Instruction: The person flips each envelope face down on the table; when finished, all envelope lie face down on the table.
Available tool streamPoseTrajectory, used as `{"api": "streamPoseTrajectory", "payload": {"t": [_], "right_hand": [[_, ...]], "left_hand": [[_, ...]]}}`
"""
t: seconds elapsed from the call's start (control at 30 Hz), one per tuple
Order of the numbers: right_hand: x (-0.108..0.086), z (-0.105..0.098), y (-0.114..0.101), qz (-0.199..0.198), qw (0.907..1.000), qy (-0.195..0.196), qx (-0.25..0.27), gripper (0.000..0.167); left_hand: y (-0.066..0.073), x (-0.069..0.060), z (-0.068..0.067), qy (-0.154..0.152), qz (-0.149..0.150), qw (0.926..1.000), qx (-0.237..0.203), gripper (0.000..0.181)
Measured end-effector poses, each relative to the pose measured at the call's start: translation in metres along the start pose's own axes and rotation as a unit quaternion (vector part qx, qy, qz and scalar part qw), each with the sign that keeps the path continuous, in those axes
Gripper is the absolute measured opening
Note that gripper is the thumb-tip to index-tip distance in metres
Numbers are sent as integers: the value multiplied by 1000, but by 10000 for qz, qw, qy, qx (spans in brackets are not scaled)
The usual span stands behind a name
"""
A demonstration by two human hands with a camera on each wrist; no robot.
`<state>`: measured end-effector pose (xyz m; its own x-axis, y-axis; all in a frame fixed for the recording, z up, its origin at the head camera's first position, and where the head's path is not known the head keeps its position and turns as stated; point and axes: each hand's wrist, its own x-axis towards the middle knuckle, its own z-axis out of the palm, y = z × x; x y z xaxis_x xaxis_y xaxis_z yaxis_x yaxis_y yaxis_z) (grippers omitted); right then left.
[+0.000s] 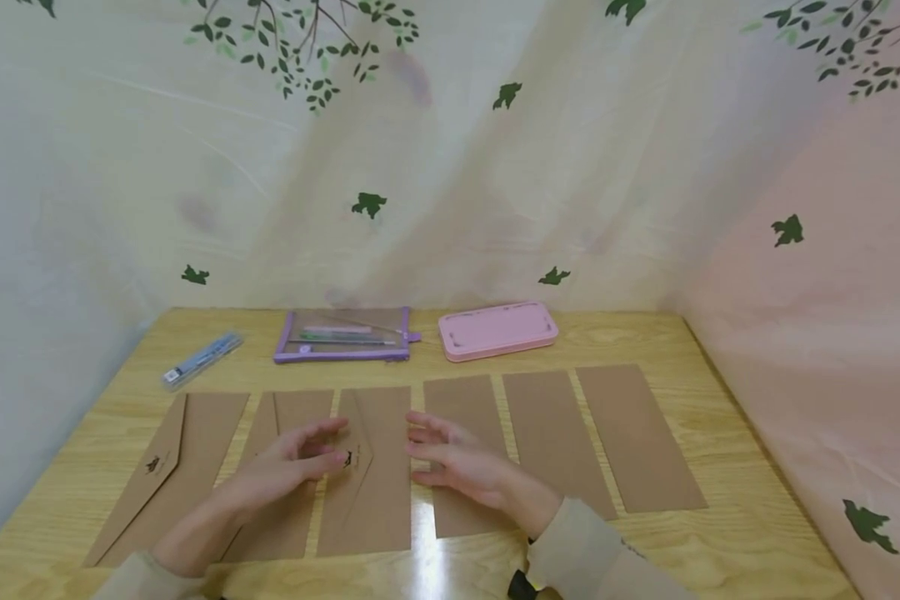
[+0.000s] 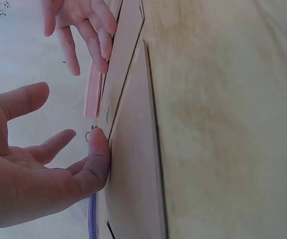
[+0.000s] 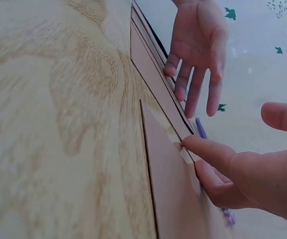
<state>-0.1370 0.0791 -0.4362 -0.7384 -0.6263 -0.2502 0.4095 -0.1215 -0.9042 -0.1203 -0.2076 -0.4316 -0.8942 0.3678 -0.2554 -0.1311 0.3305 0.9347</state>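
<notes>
Several brown kraft paper envelopes lie in a row on the wooden table. The left ones, among them a flap-up envelope [image 1: 217, 467] with a small dark print, show their pointed flaps; the right ones, such as a plain envelope [image 1: 637, 442], show smooth faces. My left hand [image 1: 288, 467] is over the second envelope [image 1: 303, 408], its fingertips by the third envelope [image 1: 378, 500]. Facing it, my right hand [image 1: 468, 467] is over the fourth envelope [image 1: 461, 400], its fingertips near the third's right edge. Both hands have spread, relaxed fingers and hold nothing.
Along the back of the table lie a clear pack of blue pens [image 1: 202, 361], a purple-edged mesh pouch [image 1: 341, 357] with pens inside, and a pink pencil case [image 1: 498, 331]. A leaf-printed curtain [image 1: 450, 167] hangs behind and at both sides.
</notes>
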Motion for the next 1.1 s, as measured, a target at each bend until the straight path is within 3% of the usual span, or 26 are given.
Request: {"api": "streamPoseTrajectory", "payload": {"t": [0.13,0.43,0.73,1.1], "right_hand": [[-1,0,0,-36,10000,-38,-38,71],[-1,3,1,-55,9999,-7,-120,71],[-1,3,3,-49,10000,-10,-45,70],[-2,3,3,-55,9999,20,-131,70]], "left_hand": [[0,1,0,-49,-29,9997,-250,70],[1,4,1,294,-314,9964,-727,66],[0,4,-2,56,-339,9936,-1077,67],[-2,4,-4,21,-327,9922,-1206,67]]}}
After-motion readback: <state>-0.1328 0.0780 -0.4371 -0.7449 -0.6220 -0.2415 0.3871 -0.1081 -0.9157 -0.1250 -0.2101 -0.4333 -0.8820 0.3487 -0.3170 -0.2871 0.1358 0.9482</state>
